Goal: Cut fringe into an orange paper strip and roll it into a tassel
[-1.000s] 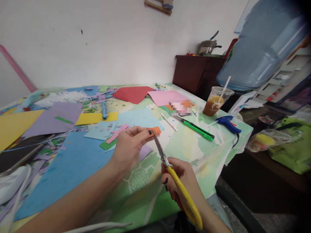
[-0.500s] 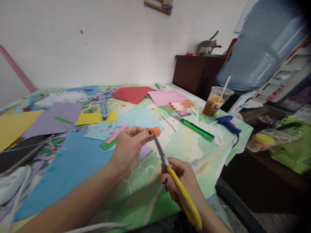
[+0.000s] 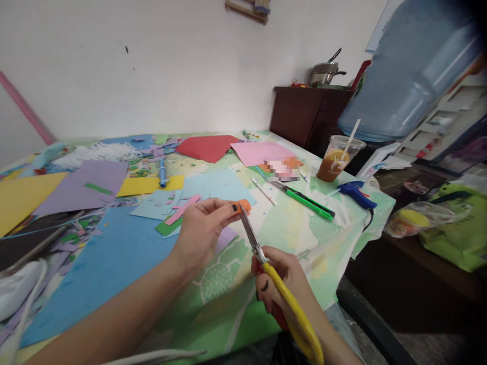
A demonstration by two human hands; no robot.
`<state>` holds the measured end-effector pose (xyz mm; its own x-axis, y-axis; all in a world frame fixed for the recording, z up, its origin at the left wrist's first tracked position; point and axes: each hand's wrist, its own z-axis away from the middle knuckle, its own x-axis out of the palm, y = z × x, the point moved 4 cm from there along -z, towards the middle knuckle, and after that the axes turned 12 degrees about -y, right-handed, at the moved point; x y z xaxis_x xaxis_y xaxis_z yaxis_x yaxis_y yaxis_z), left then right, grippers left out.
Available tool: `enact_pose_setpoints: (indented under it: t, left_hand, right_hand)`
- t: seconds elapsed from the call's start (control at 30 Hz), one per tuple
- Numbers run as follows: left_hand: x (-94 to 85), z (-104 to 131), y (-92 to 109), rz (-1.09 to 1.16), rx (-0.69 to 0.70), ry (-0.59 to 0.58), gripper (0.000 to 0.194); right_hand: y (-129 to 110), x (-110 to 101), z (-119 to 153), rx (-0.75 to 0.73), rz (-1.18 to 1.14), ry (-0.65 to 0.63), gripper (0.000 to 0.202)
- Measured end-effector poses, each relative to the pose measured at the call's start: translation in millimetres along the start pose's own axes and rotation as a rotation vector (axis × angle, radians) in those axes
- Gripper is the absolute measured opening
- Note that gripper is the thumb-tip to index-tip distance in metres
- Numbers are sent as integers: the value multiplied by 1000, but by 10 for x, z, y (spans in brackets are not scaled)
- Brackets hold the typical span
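Between the thumb and fingers of my left hand (image 3: 203, 228) is a small orange foam strip (image 3: 244, 205), its far end cut into a fine fringe. My right hand (image 3: 285, 279) grips a pair of scissors (image 3: 291, 299) with yellow and red handles. Their metal blades point up and away, with the tips at the orange strip just beyond my left fingertips. Beneath my left hand lie a pink strip (image 3: 183, 209), a green piece (image 3: 166, 229) and a lilac piece (image 3: 227, 237), partly covered by the hand.
A green utility knife (image 3: 310, 203), a white pen-like stick (image 3: 264, 191), a blue glue gun (image 3: 357, 193) and a cup of drink (image 3: 338, 158) stand or lie at the right. Coloured sheets, such as a blue sheet (image 3: 114, 263) and a red sheet (image 3: 209, 147), cover much of the table.
The scissor handles have spread wider, the yellow one swinging down and right as my right fingers shift. My left hand stays in place with the orange strip.
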<state>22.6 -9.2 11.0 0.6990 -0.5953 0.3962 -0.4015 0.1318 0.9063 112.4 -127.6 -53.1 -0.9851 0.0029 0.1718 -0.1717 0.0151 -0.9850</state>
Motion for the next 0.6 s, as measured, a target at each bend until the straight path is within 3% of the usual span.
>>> enact_pose_setpoints:
  t: [0.6]
  left_hand:
    - [5, -15, -3, 8, -6, -4, 15]
  right_hand:
    - [-25, 47, -23, 55, -17, 121, 36]
